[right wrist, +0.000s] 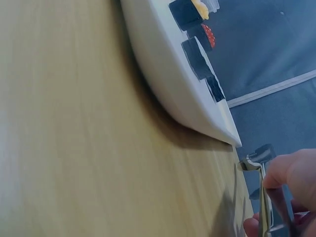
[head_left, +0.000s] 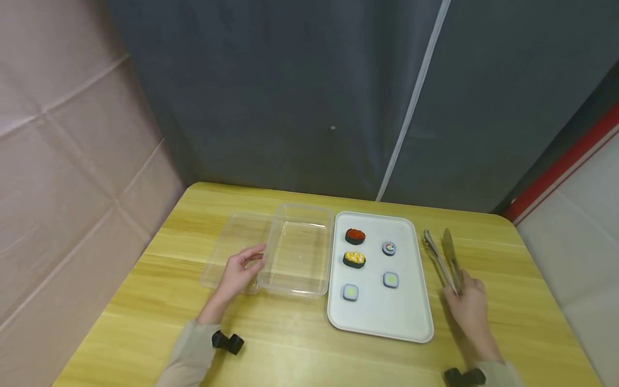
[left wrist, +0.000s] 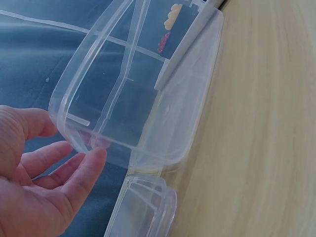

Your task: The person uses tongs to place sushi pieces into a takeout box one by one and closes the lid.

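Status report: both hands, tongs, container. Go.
Left hand open, fingertips at clear container rim. Right hand grips metal tongs lying on table. Five sushi pieces on white tray. Nothing in the way.

This looks like a staged recording booth rather than a home or kitchen: a small wooden table (head_left: 309, 333) stands hemmed in by hung fabric, with a dark grey curtain (head_left: 300, 97) from 11 to 1 o'clock and a pinkish sheet (head_left: 63, 161) at 9 o'clock. At 3 o'clock a pale panel with a red strip (head_left: 561, 166) closes the corner. The toy sushi pieces (head_left: 354, 259) on a white tray (head_left: 382, 317) at the table's centre add to the set-up feel.
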